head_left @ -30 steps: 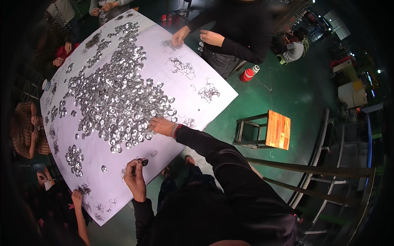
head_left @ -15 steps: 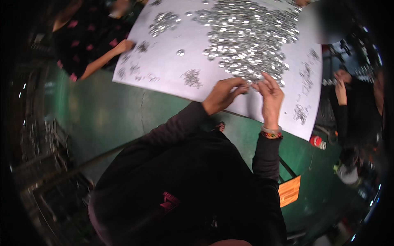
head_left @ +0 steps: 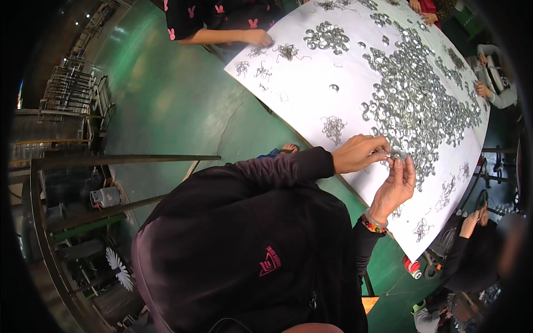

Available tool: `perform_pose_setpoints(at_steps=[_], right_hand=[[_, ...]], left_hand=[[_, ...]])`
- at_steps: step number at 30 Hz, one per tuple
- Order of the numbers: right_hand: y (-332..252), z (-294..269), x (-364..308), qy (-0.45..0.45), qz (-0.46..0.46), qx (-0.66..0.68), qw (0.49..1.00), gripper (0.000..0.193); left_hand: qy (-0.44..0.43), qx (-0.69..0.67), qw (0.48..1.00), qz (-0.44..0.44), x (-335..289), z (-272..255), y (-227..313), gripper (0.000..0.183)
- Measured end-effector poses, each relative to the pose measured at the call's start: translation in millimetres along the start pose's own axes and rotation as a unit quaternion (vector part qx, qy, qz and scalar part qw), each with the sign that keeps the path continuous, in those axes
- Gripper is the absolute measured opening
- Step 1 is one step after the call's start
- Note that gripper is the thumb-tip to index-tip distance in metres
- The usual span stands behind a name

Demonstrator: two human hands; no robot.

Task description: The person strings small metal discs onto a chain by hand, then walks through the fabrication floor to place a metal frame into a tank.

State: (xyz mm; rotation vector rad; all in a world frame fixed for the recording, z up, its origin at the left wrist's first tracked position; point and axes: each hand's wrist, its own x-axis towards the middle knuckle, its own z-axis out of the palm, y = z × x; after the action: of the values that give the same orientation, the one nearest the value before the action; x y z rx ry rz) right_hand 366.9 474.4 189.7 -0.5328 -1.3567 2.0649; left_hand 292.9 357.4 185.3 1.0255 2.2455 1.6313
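Near the front edge of the white-topped table [head_left: 300, 94], my two hands meet in front of a big heap of shiny round metal discs [head_left: 411, 94]. My right hand [head_left: 395, 188], with a bracelet at its wrist, pinches a small round metal disc [head_left: 398, 156] between thumb and fingers. Close against that disc, the fingertips of my left hand [head_left: 360, 154] are pressed together; whatever they pinch is too small to make out. A tangle of thin dark wire pieces [head_left: 334, 129] lies beyond my left hand.
A smaller disc pile [head_left: 326, 38], a lone disc [head_left: 333, 87] and more wire tangles [head_left: 446, 193] lie on the table. Co-workers' hands [head_left: 258, 38] rest at its far left and right sides. A red-and-white container [head_left: 412, 267] stands off the near right corner. Metal frames [head_left: 41, 222] stand at left.
My view has turned, so the table now appears slanted and farther right. My hands stay together at the front of the heap, fingertips still pinched.
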Motion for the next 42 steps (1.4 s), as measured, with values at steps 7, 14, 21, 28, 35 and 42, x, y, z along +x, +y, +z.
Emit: perform_pose_setpoints(at_steps=[7, 14, 21, 28, 35, 42], right_hand=[[41, 69, 13, 0.03, -0.006, 0.046, 0.998, 0.024], [51, 99, 2, 0.084, -0.004, 0.012, 0.996, 0.023], [50, 120, -2, 0.156, 0.002, -0.024, 0.988, 0.019], [53, 130, 9, 0.084, -0.025, -0.055, 0.995, 0.022], [65, 125, 22, 0.092, 0.017, -0.108, 0.99, 0.026], [70, 121, 18, 0.089, 0.001, -0.126, 0.988, 0.019]], left_hand=[[0.11, 0.19, 0.975, -0.026, 38, -144, -151, 0.01], [0.003, 0.525, 0.851, 0.021, 63, -246, -315, 0.007], [-0.053, 0.469, 0.877, 0.086, 94, -248, -316, 0.009], [0.047, 0.258, 0.96, -0.093, 130, -243, -295, 0.013], [-0.082, -0.08, 0.992, -0.046, 104, -176, -94, 0.02], [-0.139, -0.14, 0.98, 0.004, 71, -147, -63, 0.016]])
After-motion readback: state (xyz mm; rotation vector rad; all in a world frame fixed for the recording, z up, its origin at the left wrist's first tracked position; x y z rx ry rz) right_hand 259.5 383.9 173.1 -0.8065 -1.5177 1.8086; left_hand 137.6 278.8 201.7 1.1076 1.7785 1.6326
